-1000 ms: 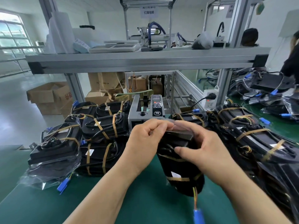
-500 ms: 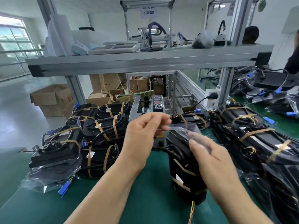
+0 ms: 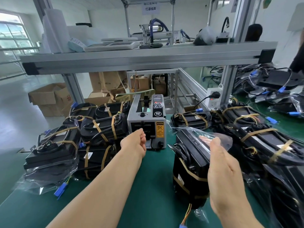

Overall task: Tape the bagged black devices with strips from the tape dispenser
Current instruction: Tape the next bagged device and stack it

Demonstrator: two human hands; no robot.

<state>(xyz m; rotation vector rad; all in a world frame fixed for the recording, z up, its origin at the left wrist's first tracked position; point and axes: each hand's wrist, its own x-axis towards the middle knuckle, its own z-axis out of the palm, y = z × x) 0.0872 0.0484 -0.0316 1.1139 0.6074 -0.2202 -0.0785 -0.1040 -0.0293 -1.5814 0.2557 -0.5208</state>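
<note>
Left grip [image 3: 135, 139] curled at tape dispenser [image 3: 158, 127] slot; strip hold unclear.
Right grip [image 3: 221, 163], flat, pins slippery bag film [image 3: 227, 140] onto the rigid black device [image 3: 189, 159] beneath.

White walls [image 3: 107, 18]. Daylight comes in through a big gridded window [image 3: 11, 30] at far left. Pale glossy floor [image 3: 14, 112] reflects the light. A green mat [image 3: 148, 186] covers the workbench. An aluminium shelf [image 3: 139, 61] spans the bench on grey posts [image 3: 74, 89], with white rolls [image 3: 56, 30] upright at its left end. Brown cardboard boxes [image 3: 49, 99] sit on the floor behind, some open. White socket block [image 3: 213, 97] just beside the right post, black plug in it. Paper sign [image 3: 149, 8] on a second frame further back.
</note>
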